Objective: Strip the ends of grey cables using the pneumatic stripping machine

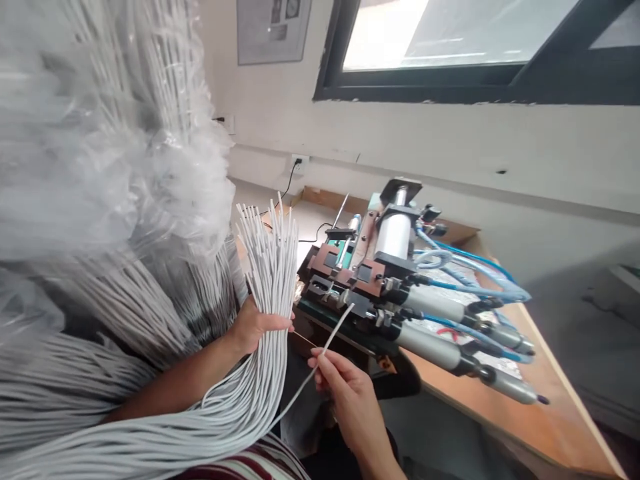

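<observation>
Fingers point(327, 363) pinching single cable point(339, 328) — tip near machine point(365, 307)

A small workshop, set up by a window

A metal machine point(395, 233) with fat silver tubes and thin blue hoses point(470, 287) sits on a wooden bench point(540, 400) (the bench has a low wooden edge at the back). Big bunches of gray cables point(135, 300), some in clear plastic point(165, 187), fill one side. Behind are a plain wall point(425, 140), a plug socket point(299, 164) and a dark window frame point(425, 92).
</observation>
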Demonstrator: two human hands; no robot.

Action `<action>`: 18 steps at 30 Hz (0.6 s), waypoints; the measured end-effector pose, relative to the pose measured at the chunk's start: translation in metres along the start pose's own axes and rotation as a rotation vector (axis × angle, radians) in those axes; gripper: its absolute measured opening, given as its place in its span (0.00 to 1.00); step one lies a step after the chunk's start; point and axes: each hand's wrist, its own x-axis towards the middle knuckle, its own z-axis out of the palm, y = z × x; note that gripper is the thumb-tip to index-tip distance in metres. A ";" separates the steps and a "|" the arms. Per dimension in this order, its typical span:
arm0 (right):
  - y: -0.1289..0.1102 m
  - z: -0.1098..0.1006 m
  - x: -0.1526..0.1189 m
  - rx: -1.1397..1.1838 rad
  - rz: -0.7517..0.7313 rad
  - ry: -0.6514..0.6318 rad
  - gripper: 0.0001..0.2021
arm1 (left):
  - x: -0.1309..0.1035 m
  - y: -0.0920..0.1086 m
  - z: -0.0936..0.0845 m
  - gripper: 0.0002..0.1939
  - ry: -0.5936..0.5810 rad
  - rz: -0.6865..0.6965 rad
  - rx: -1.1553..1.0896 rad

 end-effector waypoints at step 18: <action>-0.026 0.009 0.047 0.597 0.193 0.001 0.13 | 0.024 0.014 0.022 0.05 -0.009 0.026 0.257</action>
